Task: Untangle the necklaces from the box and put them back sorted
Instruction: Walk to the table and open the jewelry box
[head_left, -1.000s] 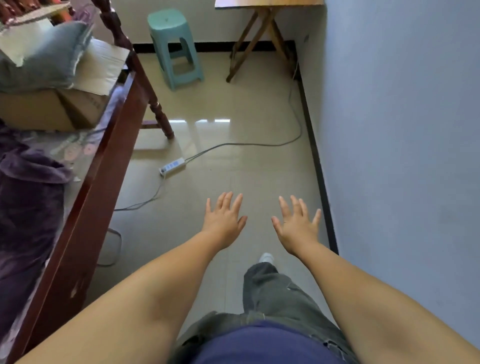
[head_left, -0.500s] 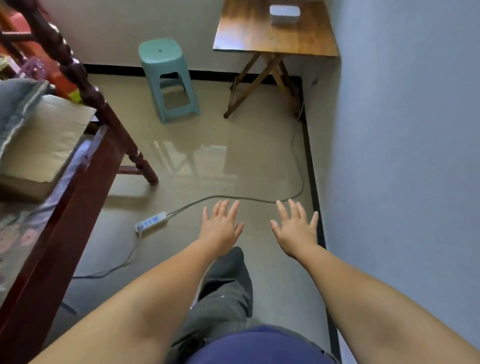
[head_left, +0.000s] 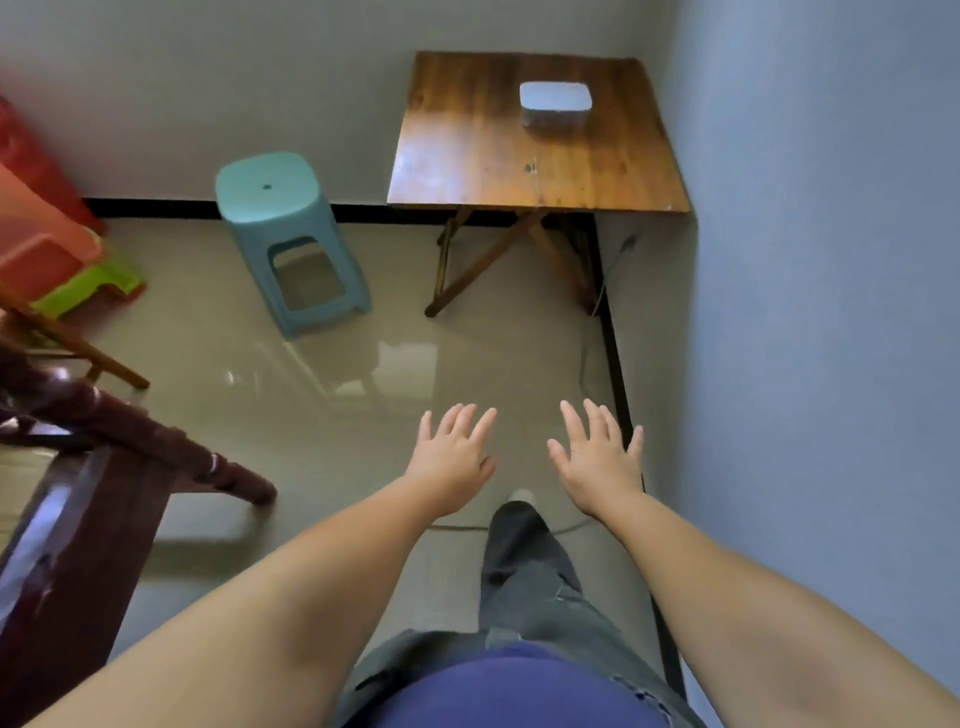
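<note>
Closer to the table now, box fully in view.

Both spread and empty: left hand (head_left: 451, 464), right hand (head_left: 597, 464), held out over the floor. Closed pale box (head_left: 556, 106) near the far right corner of the wooden table (head_left: 498, 161), well apart from both; approach nearly done, untangling not yet begun.

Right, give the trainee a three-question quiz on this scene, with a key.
1. True or false: the box sits on the stool.
2. Which hand holds something? A) left hand B) right hand C) neither
3. Fill in: the table stands in the corner, to the ____ of the stool.

Key:
1. False; it sits on the table, lid closed.
2. C; both hands are open, fingers spread, over the floor.
3. Right.
</note>
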